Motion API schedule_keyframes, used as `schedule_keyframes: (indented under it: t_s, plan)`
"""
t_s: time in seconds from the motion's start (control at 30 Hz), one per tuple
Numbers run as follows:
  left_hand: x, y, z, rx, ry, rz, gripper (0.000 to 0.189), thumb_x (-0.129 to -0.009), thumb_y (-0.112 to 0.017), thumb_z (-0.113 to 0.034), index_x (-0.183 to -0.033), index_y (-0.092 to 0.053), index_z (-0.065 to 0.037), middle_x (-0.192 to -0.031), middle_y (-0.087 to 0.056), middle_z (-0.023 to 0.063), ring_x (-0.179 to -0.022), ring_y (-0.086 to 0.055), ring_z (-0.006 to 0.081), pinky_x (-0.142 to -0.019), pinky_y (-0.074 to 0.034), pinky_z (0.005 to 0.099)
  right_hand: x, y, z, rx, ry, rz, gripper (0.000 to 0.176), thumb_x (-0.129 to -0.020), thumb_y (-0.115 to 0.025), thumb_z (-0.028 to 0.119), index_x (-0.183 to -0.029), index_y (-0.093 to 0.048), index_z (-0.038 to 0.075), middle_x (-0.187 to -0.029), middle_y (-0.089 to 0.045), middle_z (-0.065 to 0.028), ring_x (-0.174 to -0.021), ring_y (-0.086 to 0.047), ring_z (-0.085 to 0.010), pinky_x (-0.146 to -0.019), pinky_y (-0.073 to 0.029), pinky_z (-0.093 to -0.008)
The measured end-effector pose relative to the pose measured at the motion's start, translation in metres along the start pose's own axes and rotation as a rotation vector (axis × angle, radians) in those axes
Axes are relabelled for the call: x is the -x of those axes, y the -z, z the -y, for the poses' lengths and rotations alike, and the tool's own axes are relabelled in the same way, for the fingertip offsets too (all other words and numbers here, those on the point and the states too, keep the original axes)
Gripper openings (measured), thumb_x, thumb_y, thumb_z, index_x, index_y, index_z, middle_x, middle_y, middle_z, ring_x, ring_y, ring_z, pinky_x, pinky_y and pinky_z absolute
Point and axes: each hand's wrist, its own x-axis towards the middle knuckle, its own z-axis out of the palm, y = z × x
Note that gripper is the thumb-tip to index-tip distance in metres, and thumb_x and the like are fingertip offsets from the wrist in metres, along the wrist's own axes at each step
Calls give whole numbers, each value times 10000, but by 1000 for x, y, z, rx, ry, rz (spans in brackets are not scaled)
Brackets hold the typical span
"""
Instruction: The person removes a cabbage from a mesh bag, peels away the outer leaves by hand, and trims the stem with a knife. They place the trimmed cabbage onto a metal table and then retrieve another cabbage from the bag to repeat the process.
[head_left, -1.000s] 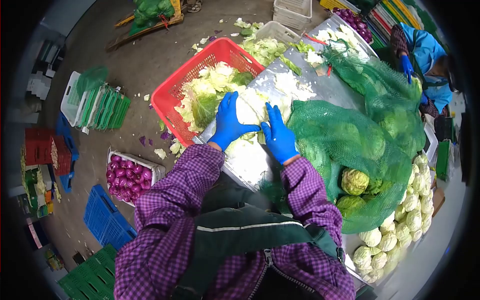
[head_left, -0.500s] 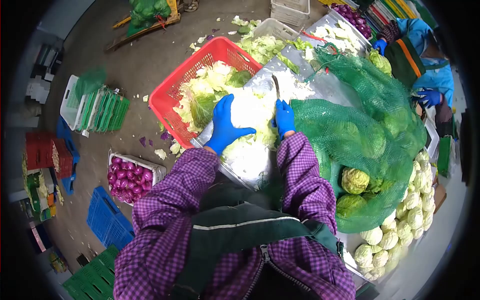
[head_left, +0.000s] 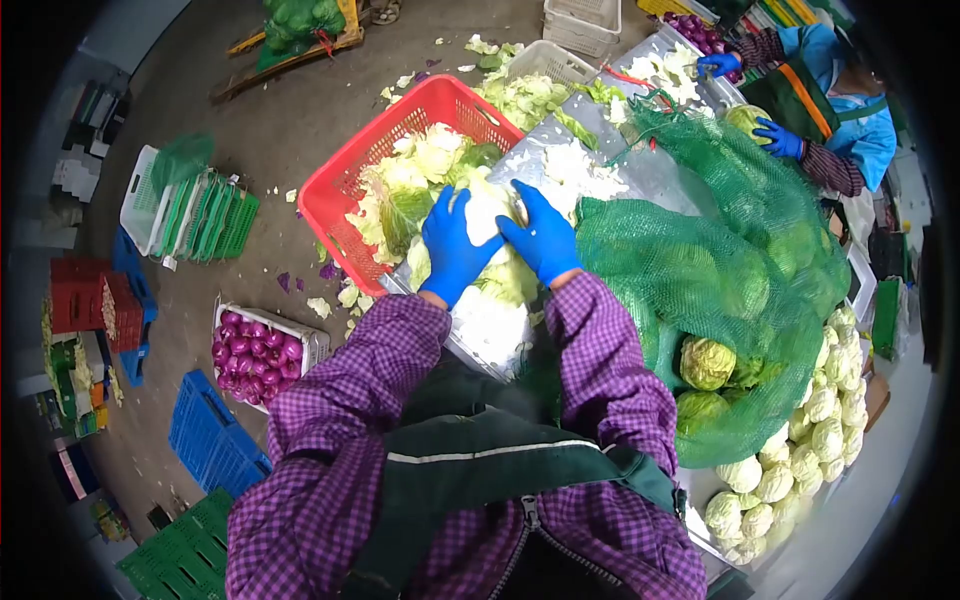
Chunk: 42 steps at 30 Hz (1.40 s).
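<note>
Both gloved hands are around a pale cabbage (head_left: 486, 212) over the metal table (head_left: 490, 335). My left hand (head_left: 455, 245) cups its near left side, with thumb and fingers spread around it. On the other side, my right hand (head_left: 543, 237) presses against the cabbage, fingers pointing up and thumb toward my left hand. A small dark piece shows beside the right fingers; whether it is the knife, I cannot tell. Loose pale leaves (head_left: 510, 280) lie just below the hands, and white trimmings (head_left: 575, 175) lie beyond them.
A red basket (head_left: 325, 205) of leaves stands at the left. Green net sacks (head_left: 700, 260) of cabbages lie on the right, near stacked pale cabbages (head_left: 775, 483). A co-worker's gloved hand (head_left: 778, 138) touches a cabbage. Red onions (head_left: 255, 355) fill a crate on the floor.
My right hand has moved left onto the cabbage, and the knife it held upright is no longer clearly visible. The co-worker's hands have moved to a cabbage and the onions.
</note>
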Motion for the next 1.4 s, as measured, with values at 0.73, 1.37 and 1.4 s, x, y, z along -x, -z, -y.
schedule_keyframes:
  t_s: [0.73, 1.37, 1.4]
  plan:
    - [12, 27, 8, 218, -301, 176, 820, -601, -837, -383, -1279, -476, -98, -1370, -356, 192, -1282, -335, 366, -1057, -299, 453, -1, -35, -75, -478, -325, -48, 376, -682, -697, 253, -965, -620, 19, -832, -663, -177, -766, -649, -296, -702, -505, -369]
    - [38, 46, 27, 441, -94, 219, 982, -562, -867, -330, -1340, -347, -33, -1290, -411, 154, -1221, -399, 298, -1028, -335, 394, 52, 2, -68, -234, -379, -268, 565, -712, -731, 172, -1210, -520, 7, -984, -656, -150, -883, -642, -283, -782, -511, -366]
    - [35, 46, 27, 443, -91, 221, 982, -562, -867, -330, -1340, -347, -33, -1290, -411, 154, -1221, -399, 298, -1028, -335, 394, 49, 4, -53, -261, -281, -216, 701, -704, -770, 226, -1296, -449, 34, -1075, -629, -157, -950, -625, -286, -831, -494, -373]
